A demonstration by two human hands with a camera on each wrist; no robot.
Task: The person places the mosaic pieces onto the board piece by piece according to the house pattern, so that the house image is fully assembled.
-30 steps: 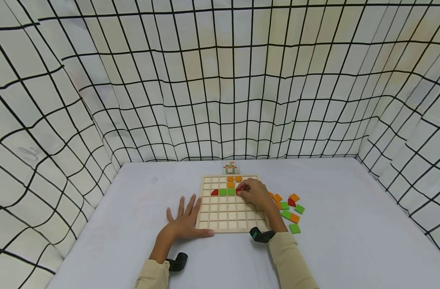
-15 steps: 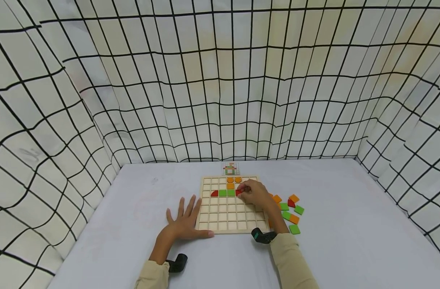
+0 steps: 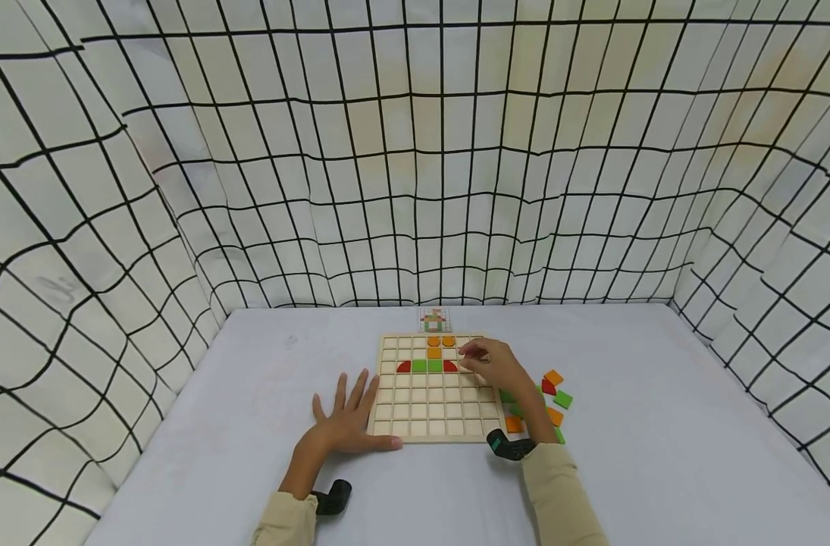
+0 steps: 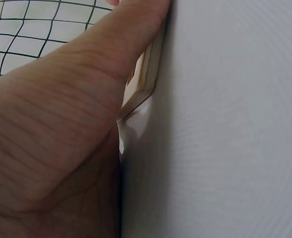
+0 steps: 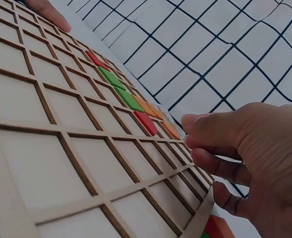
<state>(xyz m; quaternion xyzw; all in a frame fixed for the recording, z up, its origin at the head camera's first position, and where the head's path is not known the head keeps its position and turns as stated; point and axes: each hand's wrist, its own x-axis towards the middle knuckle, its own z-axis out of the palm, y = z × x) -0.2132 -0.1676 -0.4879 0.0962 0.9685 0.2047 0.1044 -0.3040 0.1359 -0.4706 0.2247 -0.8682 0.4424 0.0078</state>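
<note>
A wooden grid board (image 3: 418, 413) lies on the table. In one row sit a red quarter-circle tile (image 3: 404, 367), two green square tiles (image 3: 419, 366) and another red quarter-circle tile (image 3: 450, 366). Above them are an orange square tile (image 3: 433, 353) and two rounded orange tiles (image 3: 448, 342). My left hand (image 3: 346, 425) lies with fingers spread at the board's left edge, its thumb along the near left corner. Over the board's right side hovers my right hand (image 3: 496, 365), fingers loosely bent; the right wrist view shows no tile in those fingers (image 5: 220, 129).
A small printed pattern card (image 3: 435, 320) lies beyond the board. Several loose orange, green and red tiles (image 3: 554, 417) are scattered to the right, partly hidden by my right forearm. Black netting (image 3: 442, 189) over white walls surrounds the table (image 3: 653, 425).
My right hand has let go of the right-hand red tile, which now lies in its cell, and has shifted a little to the right. The left hand has stayed in place.
</note>
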